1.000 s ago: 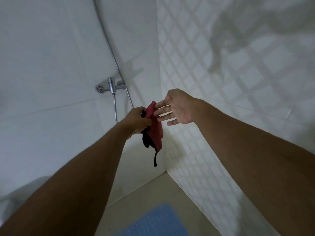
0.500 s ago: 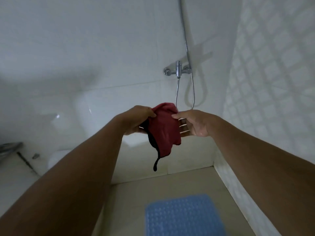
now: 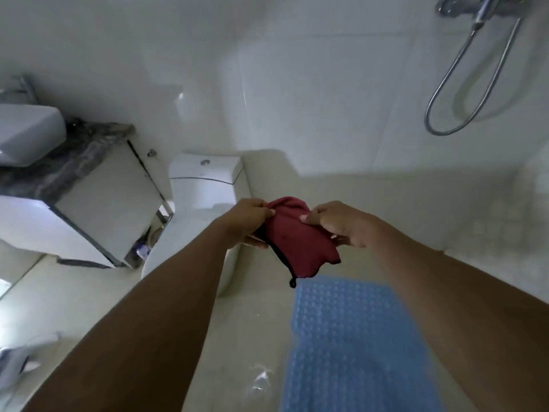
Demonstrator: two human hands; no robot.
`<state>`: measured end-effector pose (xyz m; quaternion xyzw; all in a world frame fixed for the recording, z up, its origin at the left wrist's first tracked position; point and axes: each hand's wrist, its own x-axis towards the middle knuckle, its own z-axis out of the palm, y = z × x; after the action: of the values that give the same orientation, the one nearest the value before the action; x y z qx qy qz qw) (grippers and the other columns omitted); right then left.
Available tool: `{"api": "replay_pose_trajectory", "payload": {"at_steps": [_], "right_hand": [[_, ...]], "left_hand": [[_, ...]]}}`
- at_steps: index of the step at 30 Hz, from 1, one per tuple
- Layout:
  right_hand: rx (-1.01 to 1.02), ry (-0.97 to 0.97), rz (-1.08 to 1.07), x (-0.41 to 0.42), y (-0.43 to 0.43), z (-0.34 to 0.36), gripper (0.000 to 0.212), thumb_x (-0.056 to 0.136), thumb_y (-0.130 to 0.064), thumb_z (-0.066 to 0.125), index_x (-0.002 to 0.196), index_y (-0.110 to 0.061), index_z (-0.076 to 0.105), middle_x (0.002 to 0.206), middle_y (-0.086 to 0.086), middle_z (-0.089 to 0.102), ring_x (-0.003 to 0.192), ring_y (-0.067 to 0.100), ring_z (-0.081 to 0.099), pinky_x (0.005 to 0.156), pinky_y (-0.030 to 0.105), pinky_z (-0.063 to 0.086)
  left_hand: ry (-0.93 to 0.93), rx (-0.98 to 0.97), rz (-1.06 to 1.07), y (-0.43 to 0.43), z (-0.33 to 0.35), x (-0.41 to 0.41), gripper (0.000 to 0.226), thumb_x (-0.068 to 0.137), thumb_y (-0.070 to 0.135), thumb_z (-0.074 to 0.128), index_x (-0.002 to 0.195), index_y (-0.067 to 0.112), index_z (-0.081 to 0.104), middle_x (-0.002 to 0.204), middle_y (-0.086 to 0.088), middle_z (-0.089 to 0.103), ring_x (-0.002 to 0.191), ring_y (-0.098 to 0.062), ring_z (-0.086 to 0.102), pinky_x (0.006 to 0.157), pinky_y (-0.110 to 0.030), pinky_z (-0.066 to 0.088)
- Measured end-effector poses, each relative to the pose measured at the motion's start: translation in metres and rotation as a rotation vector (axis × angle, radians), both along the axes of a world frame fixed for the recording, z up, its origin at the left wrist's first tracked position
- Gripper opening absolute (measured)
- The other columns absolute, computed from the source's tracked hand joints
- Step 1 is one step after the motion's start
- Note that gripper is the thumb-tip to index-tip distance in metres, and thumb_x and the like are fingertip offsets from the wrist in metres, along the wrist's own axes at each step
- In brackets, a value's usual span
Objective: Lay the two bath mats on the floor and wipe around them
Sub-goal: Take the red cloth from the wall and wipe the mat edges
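Observation:
A dark red cloth (image 3: 297, 242) with a black edge hangs in the air between my hands. My left hand (image 3: 248, 223) pinches its upper left edge and my right hand (image 3: 341, 223) pinches its upper right edge. Below it a blue bath mat (image 3: 350, 349) with a bumpy surface lies flat on the beige floor (image 3: 237, 337), partly hidden by my right forearm. A second mat is not in sight.
A white toilet (image 3: 205, 185) stands left of the mat. Further left is a white vanity cabinet (image 3: 98, 209) with a dark marble top and a basin (image 3: 26, 135). A shower hose (image 3: 463, 84) hangs on the wall at upper right. Water glistens on the floor (image 3: 258, 382).
My right hand has closed on the cloth, which is now held by both hands. The view has swung down and to the left, bringing the toilet, the cabinet and more of the mat into sight.

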<state>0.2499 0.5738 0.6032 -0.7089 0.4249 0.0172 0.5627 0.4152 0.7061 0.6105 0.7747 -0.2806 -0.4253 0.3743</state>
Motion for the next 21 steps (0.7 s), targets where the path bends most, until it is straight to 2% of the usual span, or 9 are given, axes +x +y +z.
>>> {"api": "replay_pose_trajectory", "payload": {"at_steps": [3,5,7,10,15,17,20,21], "right_hand": [[0.105,-0.043,0.102,0.017,0.001,-0.067,0.014,0.096,-0.026,0.064,0.107,-0.017,0.064,0.110,0.011,0.069,0.096,0.026,0.070,0.084,0.039,0.060],[0.028,-0.071,0.133,0.029,0.002,-0.132,0.005,0.097,-0.021,0.061,0.100,-0.017,0.061,0.106,0.010,0.066,0.090,0.021,0.065,0.080,0.032,0.056],[-0.068,-0.036,0.165,0.033,0.011,-0.222,0.013,0.098,-0.024,0.059,0.106,-0.013,0.058,0.108,0.010,0.062,0.095,0.024,0.062,0.081,0.035,0.052],[-0.110,0.012,0.200,0.020,0.036,-0.381,0.016,0.102,-0.029,0.052,0.110,-0.015,0.052,0.102,0.009,0.061,0.085,0.019,0.060,0.066,0.029,0.049],[-0.152,0.038,0.115,0.002,0.089,-0.647,0.018,0.102,-0.031,0.051,0.108,-0.014,0.049,0.085,0.005,0.061,0.072,0.014,0.058,0.059,0.027,0.046],[-0.138,0.047,0.095,0.001,0.114,-0.742,0.017,0.101,-0.031,0.051,0.107,-0.015,0.048,0.080,0.002,0.060,0.071,0.016,0.060,0.058,0.029,0.048],[-0.102,0.054,0.090,0.002,0.144,-0.858,0.016,0.100,-0.032,0.052,0.108,-0.018,0.049,0.079,0.001,0.061,0.075,0.021,0.064,0.067,0.034,0.054],[-0.095,0.055,0.089,0.004,0.150,-0.888,0.016,0.100,-0.033,0.052,0.108,-0.019,0.049,0.080,0.000,0.061,0.076,0.021,0.064,0.068,0.034,0.054]], "left_hand": [[0.030,0.067,0.093,0.016,-0.070,-0.002,0.016,0.105,0.024,0.050,0.104,0.017,0.064,0.089,-0.014,0.069,0.068,-0.029,0.070,0.051,-0.030,0.055],[0.036,0.084,0.149,0.024,-0.141,-0.006,0.018,0.107,0.024,0.047,0.103,0.015,0.062,0.068,-0.015,0.069,0.052,-0.026,0.065,0.047,-0.025,0.047],[0.045,0.090,0.203,0.033,-0.232,-0.013,0.017,0.107,0.024,0.048,0.108,0.011,0.059,0.057,-0.014,0.065,0.041,-0.023,0.062,0.044,-0.023,0.046],[0.056,0.132,0.279,0.049,-0.384,-0.022,0.012,0.104,0.022,0.054,0.101,0.012,0.058,0.053,-0.010,0.060,0.036,-0.022,0.061,0.037,-0.022,0.043],[0.036,0.202,0.275,0.086,-0.634,-0.030,0.010,0.103,0.018,0.056,0.099,0.010,0.058,0.062,-0.015,0.064,0.038,-0.023,0.063,0.032,-0.018,0.034],[-0.023,0.236,0.255,0.105,-0.726,-0.032,0.008,0.103,0.016,0.056,0.099,0.009,0.058,0.069,-0.018,0.067,0.037,-0.020,0.063,0.033,-0.020,0.039],[-0.100,0.280,0.244,0.130,-0.842,-0.031,0.008,0.100,0.017,0.057,0.093,0.015,0.060,0.070,-0.017,0.070,0.048,-0.027,0.066,0.049,-0.032,0.057],[-0.116,0.293,0.247,0.136,-0.873,-0.029,0.008,0.099,0.015,0.057,0.092,0.015,0.060,0.067,-0.013,0.068,0.050,-0.026,0.065,0.052,-0.030,0.057]]}}
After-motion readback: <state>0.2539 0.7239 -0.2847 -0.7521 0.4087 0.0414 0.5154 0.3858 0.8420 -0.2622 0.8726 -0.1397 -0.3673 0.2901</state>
